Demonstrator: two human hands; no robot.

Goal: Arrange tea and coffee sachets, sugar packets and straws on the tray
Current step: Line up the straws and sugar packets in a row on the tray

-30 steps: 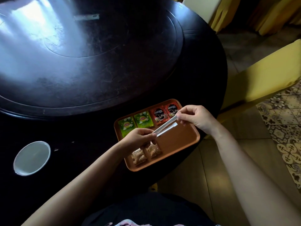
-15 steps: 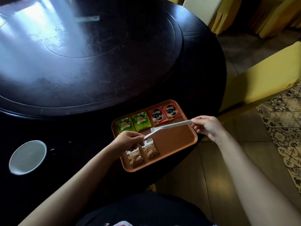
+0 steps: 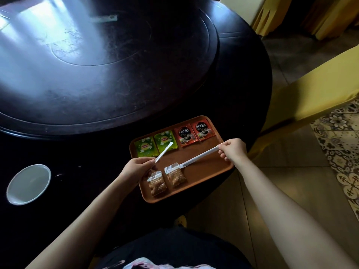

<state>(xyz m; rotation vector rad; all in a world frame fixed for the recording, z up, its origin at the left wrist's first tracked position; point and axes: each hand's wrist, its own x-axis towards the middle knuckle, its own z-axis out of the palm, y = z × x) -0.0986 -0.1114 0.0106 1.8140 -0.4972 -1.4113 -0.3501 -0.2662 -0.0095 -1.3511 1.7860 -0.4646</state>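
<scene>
An orange-brown tray [image 3: 206,171] lies at the near edge of the dark round table. Along its far side lie two green Lipton tea sachets [image 3: 155,145] and two red Nescafe coffee sachets [image 3: 194,133]. Two clear brown sugar packets [image 3: 167,180] lie at its near left. My left hand [image 3: 136,168] pinches one white wrapped straw [image 3: 164,151], which slants up over the tea sachets. My right hand [image 3: 234,149] grips the right end of a second wrapped straw [image 3: 200,157], held low across the tray's middle, its left end by a sugar packet.
A white saucer [image 3: 28,184] sits on the table at the left. A raised round turntable [image 3: 97,65] fills the table's middle, with a small pale object [image 3: 104,18] at its far side. Yellow-covered chairs [image 3: 310,88] stand to the right over tiled floor.
The two straws, held together before, are now apart. My right hand has drawn one straw to the right across the tray; my left hand keeps the other and has tilted it over the tea sachets.
</scene>
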